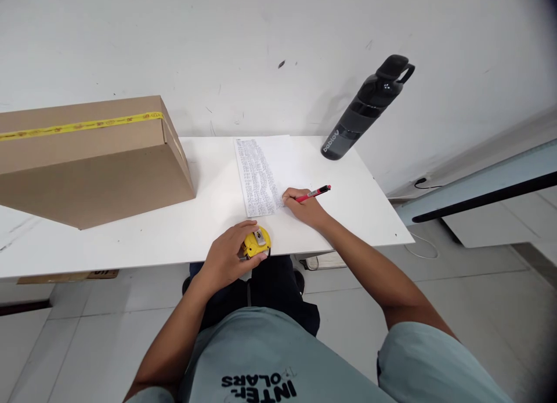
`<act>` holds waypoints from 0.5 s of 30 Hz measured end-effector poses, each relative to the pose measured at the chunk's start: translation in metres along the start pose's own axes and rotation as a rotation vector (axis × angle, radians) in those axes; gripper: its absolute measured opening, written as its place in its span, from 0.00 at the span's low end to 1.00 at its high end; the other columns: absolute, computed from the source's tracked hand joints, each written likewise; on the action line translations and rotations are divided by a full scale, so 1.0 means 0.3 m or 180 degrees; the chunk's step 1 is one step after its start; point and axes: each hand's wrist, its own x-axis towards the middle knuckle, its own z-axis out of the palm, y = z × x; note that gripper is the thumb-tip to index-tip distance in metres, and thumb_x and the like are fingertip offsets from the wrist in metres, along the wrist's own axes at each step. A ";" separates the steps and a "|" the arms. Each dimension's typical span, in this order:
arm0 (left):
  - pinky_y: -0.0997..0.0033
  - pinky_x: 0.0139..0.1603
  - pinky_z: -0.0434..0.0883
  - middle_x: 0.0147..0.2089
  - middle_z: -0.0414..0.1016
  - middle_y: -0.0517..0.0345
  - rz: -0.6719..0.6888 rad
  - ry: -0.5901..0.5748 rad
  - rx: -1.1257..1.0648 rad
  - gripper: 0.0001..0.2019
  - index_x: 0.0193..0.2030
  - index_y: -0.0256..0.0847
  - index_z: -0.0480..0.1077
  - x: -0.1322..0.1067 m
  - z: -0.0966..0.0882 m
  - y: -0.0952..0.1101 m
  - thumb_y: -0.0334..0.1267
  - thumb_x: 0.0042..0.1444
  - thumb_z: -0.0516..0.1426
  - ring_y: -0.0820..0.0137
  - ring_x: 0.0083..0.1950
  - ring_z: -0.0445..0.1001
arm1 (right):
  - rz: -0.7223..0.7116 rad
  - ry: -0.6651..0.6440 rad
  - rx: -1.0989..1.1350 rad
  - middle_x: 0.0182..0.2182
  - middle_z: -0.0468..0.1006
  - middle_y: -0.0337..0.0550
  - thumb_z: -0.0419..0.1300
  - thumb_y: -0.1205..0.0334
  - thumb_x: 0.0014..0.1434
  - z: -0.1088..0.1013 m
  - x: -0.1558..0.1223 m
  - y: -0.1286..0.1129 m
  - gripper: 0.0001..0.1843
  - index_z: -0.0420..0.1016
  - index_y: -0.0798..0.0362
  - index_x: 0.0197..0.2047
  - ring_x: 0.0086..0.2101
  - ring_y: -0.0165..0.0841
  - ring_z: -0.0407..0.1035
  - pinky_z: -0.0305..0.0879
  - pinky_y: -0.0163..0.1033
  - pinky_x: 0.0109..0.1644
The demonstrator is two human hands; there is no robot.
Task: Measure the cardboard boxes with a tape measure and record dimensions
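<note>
My left hand [230, 252] is wrapped round a yellow tape measure [257, 244] at the front edge of the white table. The thumb and fingers grip its sides, and the silver clip faces up. In my right hand [303, 207] is a red and black pen [314, 194], its back end pointing up to the right. That hand rests on a sheet of paper [257, 176] densely covered with handwriting on its left part. The pen's tip is hidden behind the fingers.
A large cardboard box [126, 171] with yellow tape stands on the left of the white table [363, 217]. Toward the back right, a black bottle [365, 110] stands near the wall. A cable [424, 253] lies on the floor past the table's right end.
</note>
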 end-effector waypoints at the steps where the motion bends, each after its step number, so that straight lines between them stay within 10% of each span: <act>1: 0.54 0.68 0.71 0.68 0.71 0.52 -0.0003 0.0001 -0.0001 0.25 0.63 0.48 0.65 0.000 0.000 -0.001 0.48 0.62 0.62 0.60 0.70 0.69 | -0.0001 0.0007 -0.0004 0.22 0.68 0.37 0.54 0.61 0.55 0.000 -0.001 -0.001 0.08 0.66 0.49 0.24 0.27 0.34 0.62 0.56 0.40 0.33; 15: 0.57 0.62 0.77 0.66 0.73 0.48 0.0457 0.0419 0.0063 0.26 0.63 0.48 0.66 -0.024 0.000 -0.016 0.44 0.60 0.65 0.60 0.65 0.75 | 0.0087 0.0716 0.0069 0.20 0.63 0.32 0.53 0.56 0.62 0.009 -0.011 -0.007 0.09 0.66 0.48 0.30 0.23 0.31 0.58 0.53 0.37 0.29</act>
